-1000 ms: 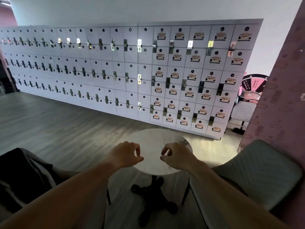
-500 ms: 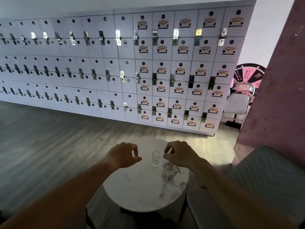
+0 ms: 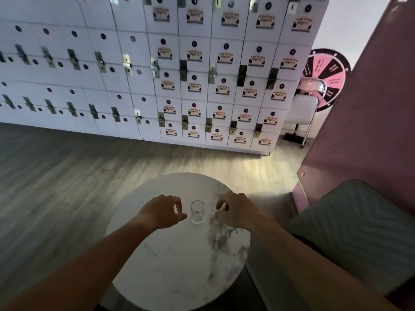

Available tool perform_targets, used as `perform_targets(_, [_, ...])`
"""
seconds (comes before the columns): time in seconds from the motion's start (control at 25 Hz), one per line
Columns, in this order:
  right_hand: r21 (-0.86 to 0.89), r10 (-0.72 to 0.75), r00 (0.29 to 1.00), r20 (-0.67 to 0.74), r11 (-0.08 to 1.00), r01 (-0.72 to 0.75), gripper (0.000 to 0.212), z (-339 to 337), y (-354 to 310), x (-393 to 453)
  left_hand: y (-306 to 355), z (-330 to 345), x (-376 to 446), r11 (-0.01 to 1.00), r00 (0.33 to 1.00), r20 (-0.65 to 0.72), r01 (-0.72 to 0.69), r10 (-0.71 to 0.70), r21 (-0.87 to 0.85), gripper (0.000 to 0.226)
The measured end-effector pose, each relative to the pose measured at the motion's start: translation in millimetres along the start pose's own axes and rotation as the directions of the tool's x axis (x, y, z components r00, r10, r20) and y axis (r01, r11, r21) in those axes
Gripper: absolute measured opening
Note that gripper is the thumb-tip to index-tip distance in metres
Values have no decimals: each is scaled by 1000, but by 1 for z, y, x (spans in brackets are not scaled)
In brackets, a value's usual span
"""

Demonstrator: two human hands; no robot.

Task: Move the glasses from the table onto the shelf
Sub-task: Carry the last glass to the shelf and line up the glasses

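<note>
A small clear glass [image 3: 197, 212] stands upright on the round white marble table [image 3: 179, 265], near its far side. My left hand [image 3: 162, 212] hovers just left of the glass with its fingers loosely curled, the thumb tip almost at the glass wall, and holds nothing. My right hand [image 3: 235, 212] hovers just right of the glass, a small gap away, fingers also half curled. A faint glassy outline shows at its fingertips, too dim to identify.
A wall of white lockers [image 3: 193, 86] runs across the back above a wood floor [image 3: 56, 176]. A pink partition [image 3: 370, 108] and a grey cushioned seat [image 3: 359, 232] are on the right. A folding chair [image 3: 302, 108] and a prize wheel [image 3: 325, 77] stand behind them.
The view has dropped and closed in on the table. The glass has come into sight between my hands. Both hands have kept their curled shape, one on either side of the glass.
</note>
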State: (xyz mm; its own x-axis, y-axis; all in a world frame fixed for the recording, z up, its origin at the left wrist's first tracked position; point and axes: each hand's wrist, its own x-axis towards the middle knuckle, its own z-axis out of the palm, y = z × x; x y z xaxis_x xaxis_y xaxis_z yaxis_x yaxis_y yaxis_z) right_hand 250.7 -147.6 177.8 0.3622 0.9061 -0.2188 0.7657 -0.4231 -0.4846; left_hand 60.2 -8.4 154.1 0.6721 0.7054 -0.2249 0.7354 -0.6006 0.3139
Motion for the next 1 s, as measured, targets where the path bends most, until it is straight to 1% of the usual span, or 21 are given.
perform_targets(0.08, [11, 42, 998, 47, 999, -43, 24, 19, 6, 32, -17, 16, 32, 999, 998, 69, 4, -1, -38, 19])
perform_targets(0.16, [3, 87, 991, 102, 996, -87, 22, 41, 8, 58, -34, 35, 59, 995, 989, 150, 26, -12, -94, 20])
perform_targets(0.24, [-5, 120, 985, 122, 993, -121, 23, 65, 8, 85, -54, 59, 85, 991, 972, 233, 52, -22, -124, 30])
perform_targets(0.36, [-41, 154, 982, 114, 988, -150, 38, 101, 13, 118, -72, 95, 119, 985, 955, 296, 70, -21, -156, 48])
perform_targets(0.52, [-82, 185, 980, 67, 980, -179, 44, 139, 28, 145, -82, 133, 155, 963, 935, 356, 109, -14, -247, 63])
perform_targets(0.72, [-76, 170, 985, 2, 983, -170, 34, 162, 45, 163, -88, 168, 179, 936, 923, 384, 110, 28, -333, 62])
perform_targets(0.84, [-67, 130, 992, 3, 989, -129, 28, 165, 49, 167, -88, 174, 185, 927, 923, 383, 104, 45, -361, 61])
perform_targets(0.92, [-52, 110, 994, -21, 992, -111, 27, 160, 48, 167, -82, 169, 188, 932, 932, 356, 66, 69, -355, 59])
perform_targets(1.0, [-14, 129, 990, -63, 991, -130, 27, 149, 46, 163, -69, 158, 188, 937, 939, 324, 6, 114, -349, 64])
